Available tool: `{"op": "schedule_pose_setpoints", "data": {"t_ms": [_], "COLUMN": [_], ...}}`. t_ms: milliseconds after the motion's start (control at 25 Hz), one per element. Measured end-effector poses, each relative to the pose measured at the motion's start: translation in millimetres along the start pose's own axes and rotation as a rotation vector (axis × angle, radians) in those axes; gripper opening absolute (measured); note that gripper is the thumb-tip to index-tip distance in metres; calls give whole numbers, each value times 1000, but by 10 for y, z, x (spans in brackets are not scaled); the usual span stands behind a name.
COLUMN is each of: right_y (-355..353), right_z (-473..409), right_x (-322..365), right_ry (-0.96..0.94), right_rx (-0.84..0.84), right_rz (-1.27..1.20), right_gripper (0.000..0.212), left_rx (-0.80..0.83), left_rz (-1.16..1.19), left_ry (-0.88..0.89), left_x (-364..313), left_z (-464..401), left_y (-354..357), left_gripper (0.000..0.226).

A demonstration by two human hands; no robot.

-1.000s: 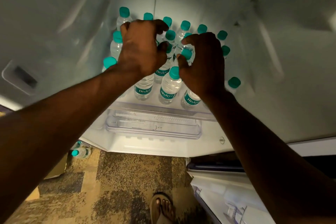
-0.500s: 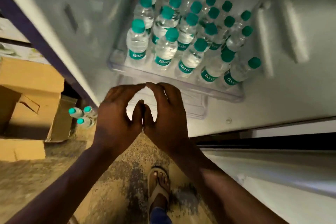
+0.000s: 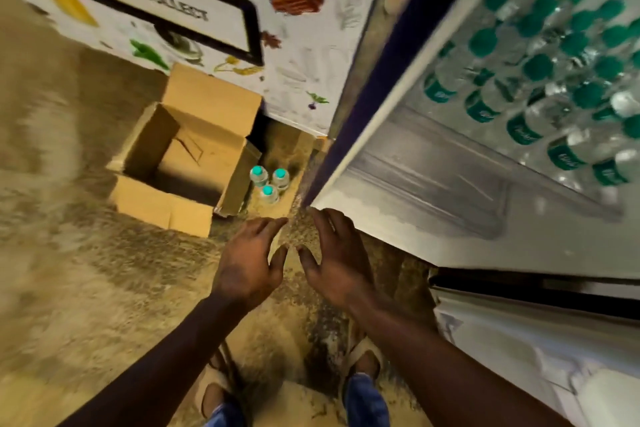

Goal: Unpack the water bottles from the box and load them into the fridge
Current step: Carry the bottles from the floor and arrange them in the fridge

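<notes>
My left hand [image 3: 247, 262] and right hand [image 3: 332, 260], both empty with fingers apart, had left the full fridge shelf [image 3: 485, 163] and now reached toward the last three bottles [image 3: 269, 181] on the floor [image 3: 86, 281] beside the empty box [image 3: 183, 156].

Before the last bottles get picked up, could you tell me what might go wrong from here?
The three loose bottles stand on the floor in the tight gap between the cardboard box and the fridge, so a reaching left hand or right hand could tip one. The fridge shelf already looks tightly packed, so squeezing more in may topple the standing bottles.
</notes>
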State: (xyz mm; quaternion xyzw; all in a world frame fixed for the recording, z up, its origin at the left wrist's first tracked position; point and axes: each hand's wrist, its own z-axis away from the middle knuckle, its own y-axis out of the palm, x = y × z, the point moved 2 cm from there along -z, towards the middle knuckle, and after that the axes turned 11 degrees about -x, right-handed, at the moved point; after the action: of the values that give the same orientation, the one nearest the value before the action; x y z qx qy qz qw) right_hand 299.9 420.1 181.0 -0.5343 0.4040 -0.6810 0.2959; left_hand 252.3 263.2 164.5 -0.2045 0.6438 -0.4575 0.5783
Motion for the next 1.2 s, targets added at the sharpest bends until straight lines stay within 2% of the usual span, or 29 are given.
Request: {"op": "schedule_pose_setpoints", "data": {"t_ms": [160,280,520,640,880,1040,1200], "right_y": [345,546,1125,1414,2191,2667,3115], "right_z": [-56,-221,-373,-490,-1126,-1467,-1670], "right_x": [363,551,741,660,55,-270,-568], "right_ry": [10,142,264,315,268,208,208], "right_rx": [65,89,136,131,155,141,76], "right_rz": [13,34,68,36,81,104,92], "right_gripper": [66,68,72,69,70,76,76], "left_rx": [37,93,228,254,229,113,111], "left_rz": [-44,-113,-228,-192,-194,-278,-415], "left_ry": [-52,-60,-49,-77,-76,-19,147], "left_x": [591,911,1510,1720,2031,2241,2418], "left_z": [96,-14,-257,-330,-1031,-1583,-1951], "left_y": [-196,-302,-352,-102,793,1307,1771], "left_gripper": [50,52,56,55,57,70,88]}}
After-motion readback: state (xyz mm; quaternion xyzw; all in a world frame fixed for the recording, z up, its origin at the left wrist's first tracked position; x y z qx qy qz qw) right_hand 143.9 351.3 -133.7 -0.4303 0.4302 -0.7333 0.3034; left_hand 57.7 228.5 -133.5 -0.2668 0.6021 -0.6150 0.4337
